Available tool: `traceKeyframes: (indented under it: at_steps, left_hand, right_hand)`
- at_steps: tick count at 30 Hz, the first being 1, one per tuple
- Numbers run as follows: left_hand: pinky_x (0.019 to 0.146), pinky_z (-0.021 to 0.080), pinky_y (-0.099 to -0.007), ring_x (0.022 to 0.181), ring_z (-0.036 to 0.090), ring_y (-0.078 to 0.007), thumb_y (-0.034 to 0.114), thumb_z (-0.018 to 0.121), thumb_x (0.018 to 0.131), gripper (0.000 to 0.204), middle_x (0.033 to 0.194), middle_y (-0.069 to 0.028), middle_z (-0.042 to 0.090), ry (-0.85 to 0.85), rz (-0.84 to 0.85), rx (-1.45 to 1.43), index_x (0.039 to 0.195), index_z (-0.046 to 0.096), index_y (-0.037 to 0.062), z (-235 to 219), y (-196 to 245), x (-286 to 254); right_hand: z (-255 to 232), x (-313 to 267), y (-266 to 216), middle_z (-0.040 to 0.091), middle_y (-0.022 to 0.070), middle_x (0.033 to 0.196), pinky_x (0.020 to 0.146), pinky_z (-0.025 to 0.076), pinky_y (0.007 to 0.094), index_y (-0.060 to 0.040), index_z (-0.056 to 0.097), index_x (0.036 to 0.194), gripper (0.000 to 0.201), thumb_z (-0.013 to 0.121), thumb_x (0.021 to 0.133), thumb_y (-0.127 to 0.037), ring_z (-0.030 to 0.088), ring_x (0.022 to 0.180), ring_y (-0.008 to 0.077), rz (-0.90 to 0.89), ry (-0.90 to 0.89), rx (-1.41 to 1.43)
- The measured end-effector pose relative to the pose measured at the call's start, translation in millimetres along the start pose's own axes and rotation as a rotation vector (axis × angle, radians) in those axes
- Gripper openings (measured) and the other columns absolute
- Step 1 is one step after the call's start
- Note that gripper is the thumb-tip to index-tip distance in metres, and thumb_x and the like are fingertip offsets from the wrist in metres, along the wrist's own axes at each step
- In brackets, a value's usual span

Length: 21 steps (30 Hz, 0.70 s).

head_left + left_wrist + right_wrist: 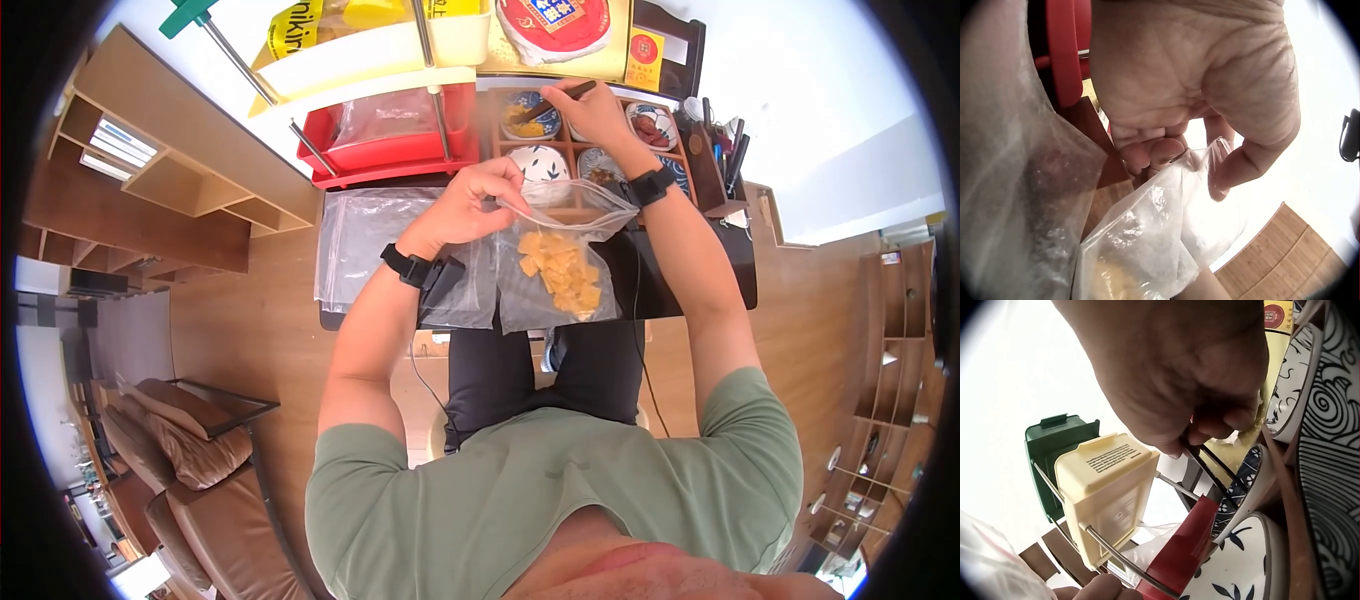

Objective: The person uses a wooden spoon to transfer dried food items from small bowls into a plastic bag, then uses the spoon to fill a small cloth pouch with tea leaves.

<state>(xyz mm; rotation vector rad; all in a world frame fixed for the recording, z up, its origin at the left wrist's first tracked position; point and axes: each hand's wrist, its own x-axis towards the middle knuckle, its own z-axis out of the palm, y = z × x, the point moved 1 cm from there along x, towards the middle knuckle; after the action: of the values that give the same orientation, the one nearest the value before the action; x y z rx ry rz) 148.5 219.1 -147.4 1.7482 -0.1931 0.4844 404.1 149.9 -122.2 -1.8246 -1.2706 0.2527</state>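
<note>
My left hand pinches the rim of a clear zip bag between thumb and fingers. Flat yellow-orange pieces lie inside the bag, whose mouth gapes toward the bowls. With my right hand I grip a pair of dark chopsticks. Their tips reach into a blue-patterned bowl that holds more yellow pieces. In the left wrist view, the thumb presses the bag's plastic against the fingers.
A divided wooden tray holds several patterned bowls, one with dark red pieces. Flat clear bags lie at the left. Behind them stands a tiered rack with a red bin and a cream bin. A pen holder stands right.
</note>
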Motion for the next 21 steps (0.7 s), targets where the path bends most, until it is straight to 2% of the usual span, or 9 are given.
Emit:
traceKeyframes:
  at_steps: [5, 9, 11, 14, 18, 21]
  left_hand:
    - [0.085, 0.046, -0.0289, 0.093, 0.057, -0.0162, -0.007, 0.065, 0.071, 0.025, 0.094, -0.0031, 0.057, 0.001, -0.009, -0.003, 0.089, 0.077, 0.0065, 0, 0, 0]
    - [0.085, 0.047, -0.0291, 0.093, 0.058, -0.0163, -0.006, 0.065, 0.071, 0.024, 0.094, -0.0032, 0.057, 0.007, -0.001, -0.006, 0.088, 0.077, 0.0064, 0, 0, -1]
    - [0.085, 0.047, -0.0292, 0.093, 0.058, -0.0164, -0.006, 0.065, 0.071, 0.024, 0.094, -0.0033, 0.057, 0.008, 0.001, -0.002, 0.088, 0.077, 0.0064, 0, 0, 0]
    - [0.085, 0.047, -0.0292, 0.093, 0.058, -0.0166, -0.006, 0.065, 0.071, 0.024, 0.094, -0.0033, 0.057, 0.005, -0.006, 0.002, 0.088, 0.077, 0.0064, 0, 0, -1]
    - [0.085, 0.046, -0.0291, 0.093, 0.058, -0.0167, -0.006, 0.065, 0.071, 0.024, 0.094, -0.0032, 0.057, 0.003, -0.006, 0.001, 0.088, 0.077, 0.0068, 0, 0, -1]
    - [0.085, 0.046, -0.0292, 0.093, 0.057, -0.0166, -0.006, 0.065, 0.071, 0.025, 0.094, -0.0031, 0.057, 0.003, -0.01, 0.003, 0.088, 0.077, 0.0069, 0, -1, -1]
  right_hand:
    - [4, 1, 9, 0.076, 0.0053, 0.089, 0.075, 0.052, 0.0272, 0.0001, 0.075, 0.099, 0.022, 0.072, 0.095, -0.021, 0.066, 0.081, 0.0101, -0.086, 0.046, 0.119]
    - [2, 3, 10, 0.075, 0.0048, 0.085, 0.073, 0.052, 0.0272, 0.0005, 0.076, 0.097, 0.023, 0.072, 0.094, -0.022, 0.065, 0.079, 0.0094, -0.091, 0.082, 0.169]
    - [-8, -1, -5, 0.074, 0.0047, 0.079, 0.069, 0.051, 0.0274, 0.0011, 0.076, 0.094, 0.028, 0.075, 0.092, -0.027, 0.064, 0.075, 0.0085, 0.042, 0.079, 0.012]
    - [-6, -5, -10, 0.073, 0.0052, 0.075, 0.066, 0.05, 0.0282, 0.0007, 0.077, 0.092, 0.033, 0.078, 0.089, -0.032, 0.063, 0.072, 0.0079, 0.056, 0.101, -0.017]
    - [-1, -3, -6, 0.074, 0.0068, 0.077, 0.067, 0.051, 0.0284, 0.001, 0.077, 0.093, 0.034, 0.079, 0.088, -0.032, 0.063, 0.072, 0.0085, 0.085, 0.105, -0.031]
    - [-1, -1, -4, 0.075, 0.0079, 0.079, 0.067, 0.051, 0.0279, 0.0021, 0.077, 0.092, 0.033, 0.08, 0.087, -0.03, 0.064, 0.072, 0.0095, 0.004, 0.076, -0.012]
